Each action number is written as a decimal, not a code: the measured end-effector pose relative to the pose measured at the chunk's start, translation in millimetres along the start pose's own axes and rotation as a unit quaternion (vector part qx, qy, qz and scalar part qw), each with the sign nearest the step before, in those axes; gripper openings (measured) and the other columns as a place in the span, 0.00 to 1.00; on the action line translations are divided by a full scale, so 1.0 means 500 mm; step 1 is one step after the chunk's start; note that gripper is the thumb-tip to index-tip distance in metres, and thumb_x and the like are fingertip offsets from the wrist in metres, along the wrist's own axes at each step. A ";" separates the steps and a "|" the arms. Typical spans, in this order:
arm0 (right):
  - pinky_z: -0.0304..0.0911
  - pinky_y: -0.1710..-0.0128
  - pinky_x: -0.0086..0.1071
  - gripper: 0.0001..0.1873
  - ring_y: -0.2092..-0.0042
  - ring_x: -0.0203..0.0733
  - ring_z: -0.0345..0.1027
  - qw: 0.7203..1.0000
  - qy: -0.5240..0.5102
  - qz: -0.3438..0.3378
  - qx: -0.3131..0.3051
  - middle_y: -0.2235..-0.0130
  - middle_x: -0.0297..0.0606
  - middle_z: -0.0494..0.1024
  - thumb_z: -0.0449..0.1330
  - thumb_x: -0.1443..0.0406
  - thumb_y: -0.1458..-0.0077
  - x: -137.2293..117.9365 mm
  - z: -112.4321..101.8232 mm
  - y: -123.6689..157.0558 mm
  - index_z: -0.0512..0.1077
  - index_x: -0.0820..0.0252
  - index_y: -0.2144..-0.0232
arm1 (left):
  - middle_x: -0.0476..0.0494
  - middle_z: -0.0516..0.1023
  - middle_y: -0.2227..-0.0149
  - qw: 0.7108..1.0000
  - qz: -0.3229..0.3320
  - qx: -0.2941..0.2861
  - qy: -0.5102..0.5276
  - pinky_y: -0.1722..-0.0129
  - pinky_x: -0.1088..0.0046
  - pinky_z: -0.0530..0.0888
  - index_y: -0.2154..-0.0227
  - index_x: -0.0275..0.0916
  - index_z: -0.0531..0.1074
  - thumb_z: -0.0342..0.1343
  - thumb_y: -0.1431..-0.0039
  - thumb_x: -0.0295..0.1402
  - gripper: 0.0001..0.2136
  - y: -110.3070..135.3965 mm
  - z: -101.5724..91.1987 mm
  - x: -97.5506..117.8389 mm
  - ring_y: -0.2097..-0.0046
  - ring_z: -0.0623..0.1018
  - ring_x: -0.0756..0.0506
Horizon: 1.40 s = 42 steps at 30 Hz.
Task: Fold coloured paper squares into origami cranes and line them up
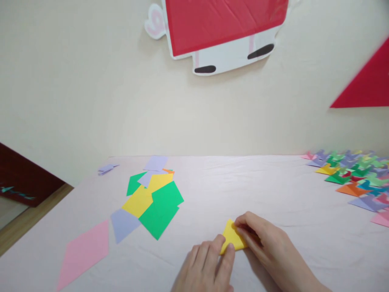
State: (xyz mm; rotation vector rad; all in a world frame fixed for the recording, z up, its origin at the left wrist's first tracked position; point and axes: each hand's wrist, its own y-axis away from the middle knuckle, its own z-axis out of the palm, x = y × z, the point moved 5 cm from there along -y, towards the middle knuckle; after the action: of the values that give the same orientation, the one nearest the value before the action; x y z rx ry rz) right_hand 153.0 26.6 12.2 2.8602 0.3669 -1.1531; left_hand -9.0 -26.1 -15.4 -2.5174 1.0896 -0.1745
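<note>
Near the front of the table a small folded piece of yellow paper (pixel 233 238) lies between my hands. My left hand (pixel 209 263) presses its left corner and lower edge with the index finger and thumb. At the paper's right side, my right hand (pixel 267 245) pinches the edge between thumb and fingers. Parts of the paper are hidden under the fingertips of both hands.
Loose green paper sheets (pixel 159 221), yellow sheets (pixel 138 200), lilac sheets (pixel 124 225) and a pink sheet (pixel 86 253) lie to the left. Several folded paper figures (pixel 354 188) crowd the right side. A wall (pixel 243 117) stands behind the table (pixel 219 194).
</note>
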 end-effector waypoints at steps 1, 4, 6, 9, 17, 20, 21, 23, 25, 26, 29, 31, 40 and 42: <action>0.67 0.65 0.31 0.09 0.66 0.39 0.73 1.000 0.001 -0.001 0.004 0.66 0.34 0.78 0.49 0.66 0.39 0.000 0.000 -0.001 0.68 0.54 0.66 | 0.34 0.73 0.50 1.000 0.000 0.000 0.000 0.62 0.67 0.73 0.45 0.37 0.64 0.57 0.41 0.38 0.23 -0.001 0.001 -0.002 0.56 0.74 0.40; 0.67 0.66 0.31 0.08 0.67 0.39 0.73 1.000 0.009 -0.009 0.017 0.66 0.34 0.78 0.49 0.67 0.40 0.000 -0.001 0.000 0.68 0.54 0.66 | 0.34 0.73 0.49 1.000 0.001 -0.011 0.001 0.62 0.66 0.73 0.44 0.38 0.63 0.57 0.41 0.40 0.24 -0.008 0.005 -0.006 0.56 0.74 0.40; 0.67 0.67 0.30 0.08 0.67 0.39 0.73 0.999 0.018 -0.020 0.028 0.67 0.34 0.78 0.50 0.67 0.41 -0.001 -0.001 0.001 0.68 0.54 0.67 | 0.35 0.73 0.49 1.000 0.001 -0.023 0.004 0.62 0.66 0.72 0.43 0.38 0.63 0.57 0.41 0.41 0.25 -0.011 0.008 -0.008 0.57 0.73 0.40; 0.67 0.68 0.30 0.08 0.68 0.39 0.73 0.998 0.034 -0.034 0.041 0.68 0.33 0.78 0.50 0.68 0.41 -0.003 -0.002 0.001 0.68 0.54 0.68 | 0.36 0.73 0.48 0.999 0.002 -0.035 0.013 0.62 0.66 0.72 0.42 0.38 0.62 0.56 0.40 0.42 0.26 -0.014 0.009 -0.009 0.57 0.72 0.40; 0.66 0.67 0.30 0.10 0.67 0.39 0.73 0.995 0.072 -0.054 0.035 0.68 0.34 0.76 0.48 0.69 0.40 -0.005 0.001 0.001 0.69 0.54 0.67 | 0.38 0.72 0.47 0.999 0.008 -0.040 0.021 0.62 0.66 0.71 0.43 0.37 0.63 0.57 0.41 0.42 0.26 -0.014 0.010 -0.006 0.57 0.71 0.41; 0.66 0.68 0.30 0.11 0.68 0.38 0.72 0.994 0.081 -0.060 0.038 0.69 0.34 0.75 0.48 0.69 0.40 -0.008 0.002 -0.001 0.69 0.54 0.68 | 0.38 0.73 0.48 0.999 0.014 -0.039 0.014 0.63 0.67 0.72 0.43 0.36 0.63 0.57 0.41 0.42 0.26 -0.013 0.013 -0.008 0.57 0.71 0.41; 0.66 0.69 0.29 0.11 0.68 0.38 0.72 0.994 0.082 -0.063 0.042 0.69 0.33 0.75 0.48 0.69 0.41 -0.009 0.001 -0.002 0.69 0.54 0.68 | 0.38 0.73 0.48 0.999 0.017 -0.038 0.012 0.63 0.67 0.72 0.43 0.36 0.63 0.57 0.41 0.42 0.26 -0.013 0.014 -0.008 0.57 0.71 0.42; 0.66 0.69 0.29 0.11 0.69 0.38 0.72 0.993 0.082 -0.068 0.048 0.70 0.33 0.75 0.49 0.69 0.41 -0.012 0.000 -0.002 0.69 0.54 0.68 | 0.39 0.73 0.48 0.999 0.024 -0.038 0.005 0.64 0.68 0.71 0.43 0.36 0.63 0.58 0.41 0.42 0.26 -0.014 0.013 -0.008 0.58 0.71 0.42; 0.66 0.70 0.29 0.10 0.69 0.38 0.72 0.993 0.085 -0.069 0.050 0.70 0.33 0.75 0.49 0.69 0.42 -0.013 0.000 -0.002 0.69 0.54 0.68 | 0.40 0.73 0.47 0.999 0.033 -0.033 -0.004 0.66 0.68 0.70 0.43 0.37 0.64 0.58 0.41 0.42 0.25 -0.018 0.008 -0.007 0.59 0.71 0.43; 0.65 0.69 0.29 0.10 0.69 0.38 0.72 0.993 0.087 -0.068 0.049 0.70 0.33 0.75 0.49 0.69 0.42 -0.013 0.001 -0.002 0.69 0.54 0.68 | 0.40 0.72 0.47 0.999 0.037 -0.028 -0.008 0.67 0.68 0.70 0.43 0.38 0.64 0.58 0.41 0.41 0.25 -0.020 0.005 -0.005 0.60 0.71 0.43; 0.64 0.69 0.29 0.10 0.69 0.38 0.71 0.992 0.095 -0.062 0.050 0.70 0.33 0.74 0.48 0.70 0.42 -0.010 0.004 -0.001 0.68 0.54 0.68 | 0.43 0.72 0.46 0.999 0.039 -0.018 -0.017 0.68 0.68 0.68 0.45 0.40 0.67 0.56 0.40 0.41 0.21 -0.030 -0.008 -0.003 0.61 0.70 0.44; 0.64 0.69 0.30 0.10 0.69 0.38 0.70 0.992 0.101 -0.060 0.050 0.70 0.33 0.74 0.48 0.70 0.41 -0.009 0.007 -0.001 0.67 0.54 0.68 | 0.45 0.73 0.47 0.999 0.033 -0.009 -0.021 0.67 0.68 0.68 0.47 0.40 0.69 0.55 0.39 0.41 0.19 -0.039 -0.019 -0.002 0.61 0.70 0.44; 0.63 0.63 0.39 0.06 0.63 0.46 0.68 0.988 0.134 -0.068 0.048 0.63 0.39 0.74 0.56 0.63 0.43 -0.011 0.020 0.022 0.67 0.55 0.62 | 0.45 0.76 0.50 0.998 0.034 0.008 -0.050 0.64 0.67 0.66 0.55 0.38 0.72 0.51 0.36 0.39 0.13 -0.056 -0.048 0.008 0.59 0.71 0.44; 0.63 0.61 0.41 0.08 0.62 0.47 0.68 0.988 0.131 -0.071 0.048 0.61 0.40 0.74 0.56 0.63 0.43 -0.011 0.019 0.028 0.67 0.55 0.59 | 0.46 0.76 0.50 0.998 0.030 0.010 -0.050 0.63 0.66 0.67 0.55 0.38 0.72 0.50 0.36 0.40 0.13 -0.053 -0.051 0.008 0.58 0.72 0.43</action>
State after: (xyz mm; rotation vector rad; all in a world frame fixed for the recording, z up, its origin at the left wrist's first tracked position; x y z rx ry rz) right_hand 146.1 10.6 8.2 3.1232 0.5477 -0.8327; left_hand 4.8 -20.2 18.3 -2.4432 1.1173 -0.0432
